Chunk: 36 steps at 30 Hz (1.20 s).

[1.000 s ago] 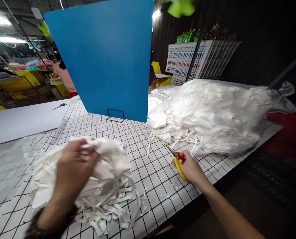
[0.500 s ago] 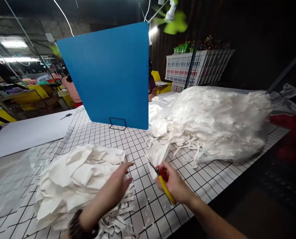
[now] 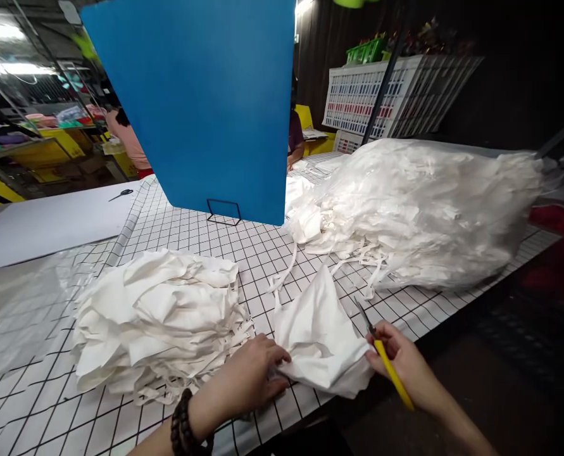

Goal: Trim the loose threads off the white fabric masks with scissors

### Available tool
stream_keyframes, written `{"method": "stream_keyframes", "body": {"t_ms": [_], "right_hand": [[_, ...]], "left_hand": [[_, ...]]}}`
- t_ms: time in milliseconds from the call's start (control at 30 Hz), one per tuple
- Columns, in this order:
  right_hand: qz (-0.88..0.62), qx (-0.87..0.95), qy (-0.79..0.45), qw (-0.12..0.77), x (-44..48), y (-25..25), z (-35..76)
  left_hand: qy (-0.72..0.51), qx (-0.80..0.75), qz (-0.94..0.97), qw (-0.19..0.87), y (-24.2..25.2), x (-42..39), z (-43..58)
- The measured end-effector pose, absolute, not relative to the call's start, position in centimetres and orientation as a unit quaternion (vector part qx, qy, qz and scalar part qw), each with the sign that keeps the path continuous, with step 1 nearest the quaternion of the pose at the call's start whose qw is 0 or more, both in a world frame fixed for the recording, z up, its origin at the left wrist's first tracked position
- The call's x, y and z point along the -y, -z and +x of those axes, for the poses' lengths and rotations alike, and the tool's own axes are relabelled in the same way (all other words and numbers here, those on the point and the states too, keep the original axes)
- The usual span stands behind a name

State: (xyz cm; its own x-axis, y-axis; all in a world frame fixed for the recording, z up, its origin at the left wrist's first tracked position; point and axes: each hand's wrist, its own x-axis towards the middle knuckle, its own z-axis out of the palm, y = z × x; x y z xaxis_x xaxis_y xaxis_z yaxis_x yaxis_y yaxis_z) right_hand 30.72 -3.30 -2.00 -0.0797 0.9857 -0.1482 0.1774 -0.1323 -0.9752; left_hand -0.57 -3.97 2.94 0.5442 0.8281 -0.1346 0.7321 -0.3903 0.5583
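The left hand (image 3: 257,367) is now pinching, seemingly, the white cloth (image 3: 317,332), so it's lying just beside the scissors (image 3: 394,377) the right hand (image 3: 405,364) is gripping.

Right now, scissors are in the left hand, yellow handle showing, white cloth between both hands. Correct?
Wrong hand: the head view shows the scissors in the right hand. Yellow handle showing, white cloth between that hand and the left hand: correct.

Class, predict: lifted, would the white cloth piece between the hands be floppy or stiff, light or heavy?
The white cloth piece would probably hang floppy, as it creases softly beside the left hand. It looks light, since it appears thin. Its narrow strap may trail, lying loosely on the table.
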Motion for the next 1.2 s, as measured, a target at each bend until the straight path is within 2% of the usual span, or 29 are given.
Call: {"method": "stream_keyframes", "body": {"t_ms": [67, 167, 400, 567, 667, 767, 867, 967, 1033, 1100, 1200], "right_hand": [[-0.571, 0.532, -0.484, 0.396, 2.5, 2.5, 31.1], [-0.558, 0.550, -0.494, 0.376, 2.3, 2.6, 30.6], [-0.534, 0.584, -0.493, 0.362, 3.0, 1.3, 29.5], [-0.564, 0.549, -0.461, 0.411, 1.8, 2.0, 30.9], [-0.610, 0.510, -0.416, 0.442, 0.0, 2.8, 31.2], [-0.620, 0.510, -0.395, 0.447, -2.0, 3.1, 30.3], [-0.618, 0.546, -0.373, 0.425, -3.4, 2.6, 28.6], [-0.672, 0.570, -0.288, 0.374, -4.1, 1.6, 27.3], [-0.717, 0.562, -0.223, 0.347, -3.9, 0.8, 26.9], [-0.732, 0.539, -0.206, 0.361, -3.0, -0.1, 26.8], [-0.643, 0.521, -0.358, 0.432, -0.4, -1.4, 26.2]], "left_hand": [[-0.126, -0.500, 0.804, 0.296, -3.1, 3.4, -1.1], [-0.166, -0.558, 0.778, 0.236, -3.0, 0.3, -1.3], [-0.012, -0.506, 0.827, 0.246, -2.0, -6.3, -0.4], [-0.002, -0.509, 0.835, 0.208, -3.0, -5.2, -1.5], [-0.052, -0.511, 0.832, 0.211, -4.7, -2.3, -3.2], [-0.140, -0.506, 0.793, 0.310, -5.7, 1.4, -4.8], [-0.201, -0.508, 0.680, 0.489, -4.7, 4.5, -5.3], [-0.245, -0.500, 0.524, 0.645, -3.0, 6.2, -4.1], [-0.271, -0.494, 0.458, 0.688, -2.4, 6.6, -2.6], [-0.300, -0.487, 0.428, 0.700, -2.5, 6.6, -1.0], [-0.355, -0.466, 0.414, 0.696, -3.2, 6.2, 1.2]]}}
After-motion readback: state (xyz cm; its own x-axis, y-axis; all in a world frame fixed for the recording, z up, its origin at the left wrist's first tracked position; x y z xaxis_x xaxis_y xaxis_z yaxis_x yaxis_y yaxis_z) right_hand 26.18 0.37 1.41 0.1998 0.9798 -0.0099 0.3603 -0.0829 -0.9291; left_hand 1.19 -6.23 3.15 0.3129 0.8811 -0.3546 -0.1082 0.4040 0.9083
